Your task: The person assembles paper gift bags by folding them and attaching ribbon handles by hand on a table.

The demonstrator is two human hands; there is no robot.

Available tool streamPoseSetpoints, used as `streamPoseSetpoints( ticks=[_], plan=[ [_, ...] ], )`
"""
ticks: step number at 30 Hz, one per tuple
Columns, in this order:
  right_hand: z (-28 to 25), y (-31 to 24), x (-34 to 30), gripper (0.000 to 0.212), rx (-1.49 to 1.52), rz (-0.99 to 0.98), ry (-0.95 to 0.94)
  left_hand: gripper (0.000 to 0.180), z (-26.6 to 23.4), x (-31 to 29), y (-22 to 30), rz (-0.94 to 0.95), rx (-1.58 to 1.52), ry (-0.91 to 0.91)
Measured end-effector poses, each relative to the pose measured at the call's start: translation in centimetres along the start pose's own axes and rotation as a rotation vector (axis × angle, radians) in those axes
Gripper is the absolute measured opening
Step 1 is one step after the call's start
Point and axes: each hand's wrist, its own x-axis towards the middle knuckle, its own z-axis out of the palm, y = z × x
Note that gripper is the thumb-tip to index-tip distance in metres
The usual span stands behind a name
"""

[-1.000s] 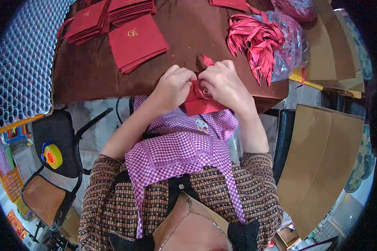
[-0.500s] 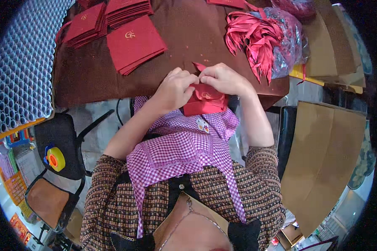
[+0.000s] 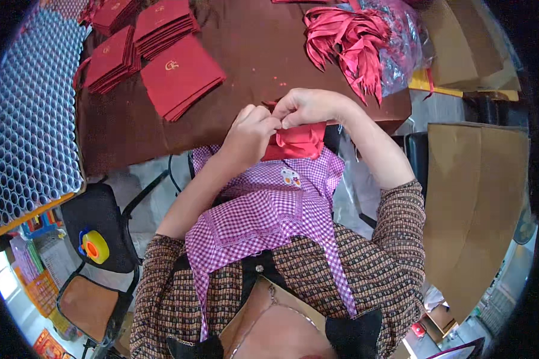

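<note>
At the table's near edge, my left hand (image 3: 250, 134) and my right hand (image 3: 314, 107) meet with fingertips pinched together. Between them is a red satin ribbon (image 3: 296, 137), its ends partly hidden by my fingers. Under the ribbon, a red folded card or pouch (image 3: 275, 154) rests against my checked apron, mostly covered by my hands. Stacks of similar flat red cards (image 3: 182, 75) with gold marks lie to the far left. Toward the far right, a loose bunch of red ribbons (image 3: 347, 45) spills from a clear plastic bag (image 3: 407, 51).
A brown cloth covers the table (image 3: 123, 131). On the left stands a large block of small round tubes (image 3: 33, 131). Below it a black chair (image 3: 96, 209) holds a yellow tape roll (image 3: 96, 246). Cardboard (image 3: 473, 203) stands at the right.
My right hand and forearm have swung slightly outward and up, with the fingers still pinched. The ribbon lies differently over the red piece. The whole view has shifted a little.
</note>
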Motion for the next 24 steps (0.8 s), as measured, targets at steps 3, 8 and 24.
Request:
streamPoseSetpoints(
  ticks=[3, 8, 24],
  plan=[
    [0.0, 0.6, -0.1, 0.025, 0.167, 0.000, -0.023, 0.010, -0.1, 0.2, 0.1, 0.032, -0.006, 0.010],
    [0.5, 1.3, 0.3, 0.017, 0.307, -0.003, 0.028, 0.014, -0.9, 0.6, 0.5, 0.035, 0.011, -0.003],
    [2.2, 0.8, -0.5, 0.012, 0.101, -0.066, 0.432, 0.019, -2.3, 1.0, -1.5, -0.470, -0.636, -0.197]
  ],
)
